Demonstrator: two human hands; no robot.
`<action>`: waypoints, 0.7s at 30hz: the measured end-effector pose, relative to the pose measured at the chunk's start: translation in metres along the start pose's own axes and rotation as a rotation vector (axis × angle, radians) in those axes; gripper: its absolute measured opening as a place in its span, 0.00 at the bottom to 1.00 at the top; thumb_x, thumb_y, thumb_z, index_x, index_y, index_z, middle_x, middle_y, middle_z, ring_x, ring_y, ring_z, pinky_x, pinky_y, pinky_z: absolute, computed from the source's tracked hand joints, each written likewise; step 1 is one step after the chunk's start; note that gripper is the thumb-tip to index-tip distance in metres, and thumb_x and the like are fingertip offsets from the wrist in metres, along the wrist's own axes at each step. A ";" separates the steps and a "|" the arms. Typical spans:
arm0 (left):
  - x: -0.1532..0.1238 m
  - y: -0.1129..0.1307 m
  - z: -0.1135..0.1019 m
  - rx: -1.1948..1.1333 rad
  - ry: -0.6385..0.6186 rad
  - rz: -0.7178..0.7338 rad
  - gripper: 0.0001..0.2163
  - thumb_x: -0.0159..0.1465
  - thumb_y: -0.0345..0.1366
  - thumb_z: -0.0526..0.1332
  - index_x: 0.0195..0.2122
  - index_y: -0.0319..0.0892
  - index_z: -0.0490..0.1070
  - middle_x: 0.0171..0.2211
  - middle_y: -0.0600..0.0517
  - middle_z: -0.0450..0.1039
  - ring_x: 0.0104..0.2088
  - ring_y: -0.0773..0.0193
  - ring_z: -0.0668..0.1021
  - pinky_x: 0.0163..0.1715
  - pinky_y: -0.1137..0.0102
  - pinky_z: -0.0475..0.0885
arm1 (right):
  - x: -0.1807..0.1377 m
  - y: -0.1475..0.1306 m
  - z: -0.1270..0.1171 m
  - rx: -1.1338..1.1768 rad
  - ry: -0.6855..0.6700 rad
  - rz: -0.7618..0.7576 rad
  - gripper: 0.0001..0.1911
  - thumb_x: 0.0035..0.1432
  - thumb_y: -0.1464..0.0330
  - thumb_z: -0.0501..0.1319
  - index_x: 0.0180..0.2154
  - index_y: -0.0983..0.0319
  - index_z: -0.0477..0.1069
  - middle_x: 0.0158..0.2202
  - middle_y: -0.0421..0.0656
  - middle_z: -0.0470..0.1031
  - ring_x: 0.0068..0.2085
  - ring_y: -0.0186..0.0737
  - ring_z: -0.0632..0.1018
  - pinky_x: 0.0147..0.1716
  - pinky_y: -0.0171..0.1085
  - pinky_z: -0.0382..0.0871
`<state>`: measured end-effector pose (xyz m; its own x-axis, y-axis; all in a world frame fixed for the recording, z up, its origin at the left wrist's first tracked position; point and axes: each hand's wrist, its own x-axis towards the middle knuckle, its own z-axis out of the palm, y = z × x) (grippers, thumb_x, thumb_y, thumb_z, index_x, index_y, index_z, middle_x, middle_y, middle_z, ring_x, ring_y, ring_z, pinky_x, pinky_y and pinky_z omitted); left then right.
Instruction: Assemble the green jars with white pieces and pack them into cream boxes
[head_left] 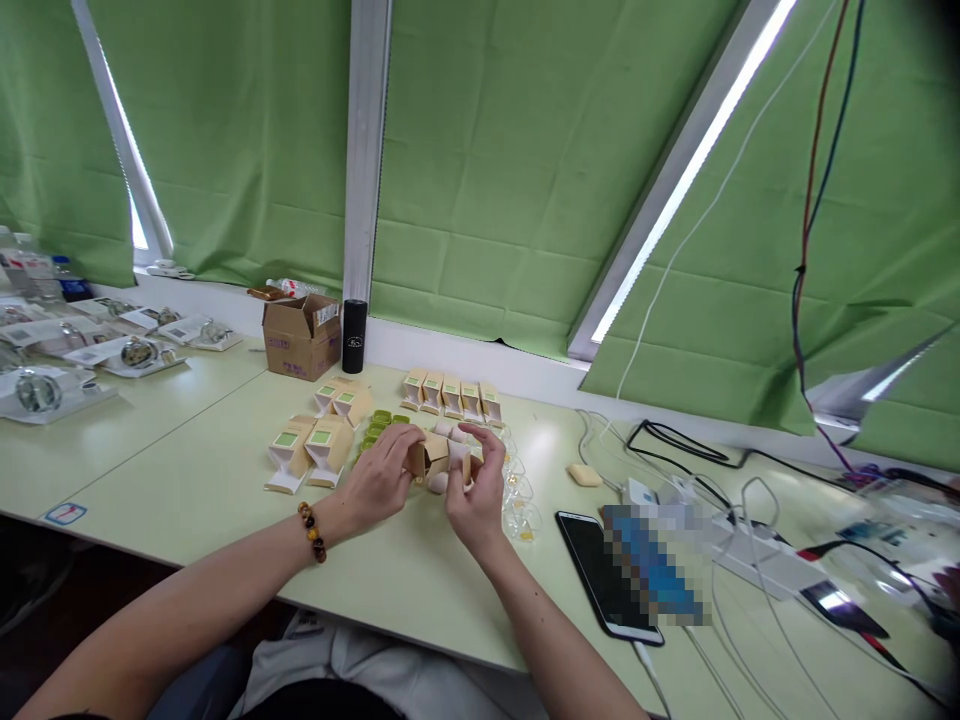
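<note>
— Where are the arms?

— Both come in bare from the bottom of the frame and meet just below the centre. The left forearm runs up from the lower left, with a bead bracelet at its wrist.

— And the left hand (381, 472)?

— Knuckles up, fingers curled rightwards, closed in a grip.

— The right hand (474, 492)?

— It rises from the lower middle, wrist bent, thumb and fingers pinched together at the top. The two hands nearly touch, fingertips facing each other.
</note>
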<state>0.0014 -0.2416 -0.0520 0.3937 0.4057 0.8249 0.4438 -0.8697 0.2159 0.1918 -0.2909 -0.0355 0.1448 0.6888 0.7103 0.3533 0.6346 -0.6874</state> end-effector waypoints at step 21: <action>0.004 0.004 -0.001 -0.059 0.006 0.046 0.27 0.68 0.19 0.58 0.66 0.46 0.63 0.60 0.39 0.74 0.65 0.48 0.76 0.61 0.49 0.79 | 0.021 0.014 -0.015 -0.483 0.241 -0.634 0.27 0.66 0.81 0.54 0.59 0.53 0.76 0.50 0.50 0.80 0.60 0.56 0.77 0.59 0.56 0.74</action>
<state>0.0036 -0.2437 -0.0474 0.4072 0.3633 0.8380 0.3773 -0.9025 0.2079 0.2135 -0.2726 -0.0281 -0.0407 0.1230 0.9916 0.7842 0.6189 -0.0446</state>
